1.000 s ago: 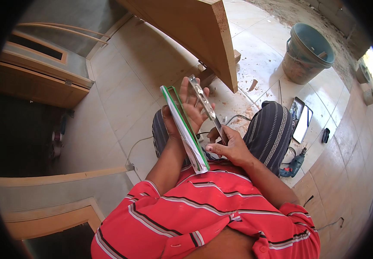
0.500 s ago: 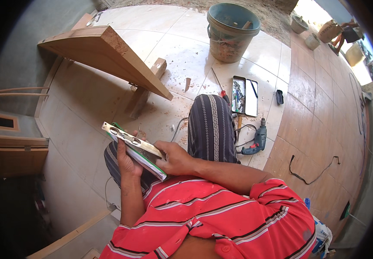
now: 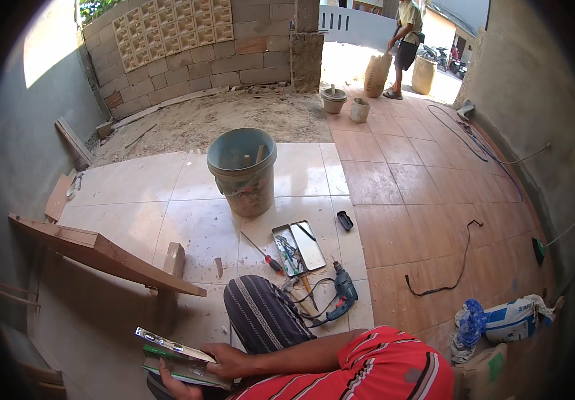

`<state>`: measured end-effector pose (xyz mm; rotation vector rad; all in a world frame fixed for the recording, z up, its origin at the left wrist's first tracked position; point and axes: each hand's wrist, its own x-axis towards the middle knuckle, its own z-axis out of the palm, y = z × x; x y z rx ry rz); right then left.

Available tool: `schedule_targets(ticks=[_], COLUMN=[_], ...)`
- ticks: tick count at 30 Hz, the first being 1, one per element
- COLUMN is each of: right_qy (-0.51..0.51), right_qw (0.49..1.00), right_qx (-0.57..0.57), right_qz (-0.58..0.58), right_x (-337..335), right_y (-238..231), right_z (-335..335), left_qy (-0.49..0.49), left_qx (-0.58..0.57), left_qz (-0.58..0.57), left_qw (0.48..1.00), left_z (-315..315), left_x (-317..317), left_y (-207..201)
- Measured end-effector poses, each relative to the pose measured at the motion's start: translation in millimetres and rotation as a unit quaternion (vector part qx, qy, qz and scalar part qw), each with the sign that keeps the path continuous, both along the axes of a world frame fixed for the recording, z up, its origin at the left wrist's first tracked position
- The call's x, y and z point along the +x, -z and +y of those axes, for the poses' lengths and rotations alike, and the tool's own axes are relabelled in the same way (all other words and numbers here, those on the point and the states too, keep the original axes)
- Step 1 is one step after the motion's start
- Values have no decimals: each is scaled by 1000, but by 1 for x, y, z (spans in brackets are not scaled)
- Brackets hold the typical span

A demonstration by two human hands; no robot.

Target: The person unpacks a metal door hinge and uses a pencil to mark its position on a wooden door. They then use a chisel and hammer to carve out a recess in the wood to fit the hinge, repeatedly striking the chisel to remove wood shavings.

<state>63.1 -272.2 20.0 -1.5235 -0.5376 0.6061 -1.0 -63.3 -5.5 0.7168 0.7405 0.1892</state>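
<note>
Low at the left of the picture, a long shiny metal plate with cut-outs [image 3: 173,346], resembling a door handle plate, lies over a flat green-and-white box [image 3: 197,369]. My left hand [image 3: 177,387] is closed around the box from below, its thumb up against the side. The fingers of my right hand [image 3: 229,361] grip the plate's near end. Beyond my raised knee are a drill [image 3: 345,293] with its cable, a red-handled screwdriver [image 3: 272,263] and an open metal case [image 3: 309,245] holding several small bits. A wooden tool handle [image 3: 309,293] lies beside the drill.
A wooden panel [image 3: 107,252] leans at the left near a wooden block [image 3: 174,260]. A dirty bucket [image 3: 242,190] stands ahead. A black cable [image 3: 447,285] and a blue-and-white sack [image 3: 511,321] lie right. Far off, another person [image 3: 405,43] stands by a sack [image 3: 377,75].
My view has lifted toward the far wall and yard, so my hands sit lower in the picture. The plate and box stay in my hands.
</note>
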Motion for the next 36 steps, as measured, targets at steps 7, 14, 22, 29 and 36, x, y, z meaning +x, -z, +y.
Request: schedule_targets(ticks=[7,14,22,29,36], right_qy=[64,48,36,33,-116], right_qw=[998,994,978,992,962], right_qx=[12,-20,-5,-55,-80], right_qz=[5,96,204,111,234], right_x=[8,4,7,7,2], right_y=[7,18,-9,17,4], right_z=[-1,-4,-2,5,4], left_qy=[50,-23,-37,-17,36], left_qx=[-17,-31,95,64,-13], left_qz=[-123,-26,35,20,-1], left_qw=[991,999,994,998,999], left_z=[-20,-24,-25,-32,-28], left_x=[-6,-1,-19,-23,-21], left_y=[-37,-27,-40,-50,-30])
